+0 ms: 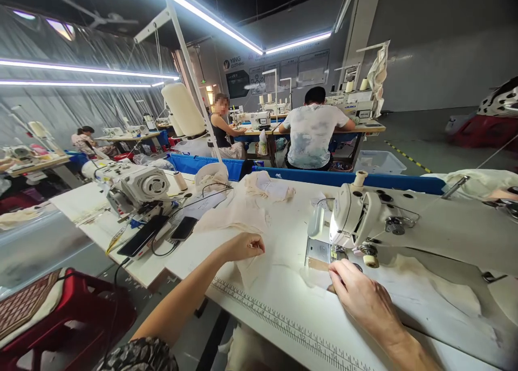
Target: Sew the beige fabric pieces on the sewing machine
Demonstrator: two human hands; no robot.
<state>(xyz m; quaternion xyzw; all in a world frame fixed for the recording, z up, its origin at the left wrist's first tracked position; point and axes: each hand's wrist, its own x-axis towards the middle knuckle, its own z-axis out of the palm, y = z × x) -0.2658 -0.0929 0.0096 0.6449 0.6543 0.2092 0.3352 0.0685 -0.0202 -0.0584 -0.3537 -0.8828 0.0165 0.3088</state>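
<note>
My left hand [245,246] is closed in a pinch above the white table, left of the sewing machine [364,209]. Thin, sheer off-white fabric [247,273] hangs below its fingers and spreads over the tabletop. My right hand [362,295] lies at the machine's needle area, fingertips pressed together on the edge of a pale fabric piece [315,276] beside the metal needle plate [318,249]. What lies under its fingers is partly hidden. The machine's lamp lights this spot. More pale cloth [437,284] lies right of my right hand, under the machine arm.
Printed ruler marks [283,320] run along the table's front edge. At left are a second sewing machine [137,185], a black phone [184,228] and a power bank with cables. Fabric pieces [234,212] lie behind my left hand. A red stool [81,306] stands lower left. Co-workers sit beyond.
</note>
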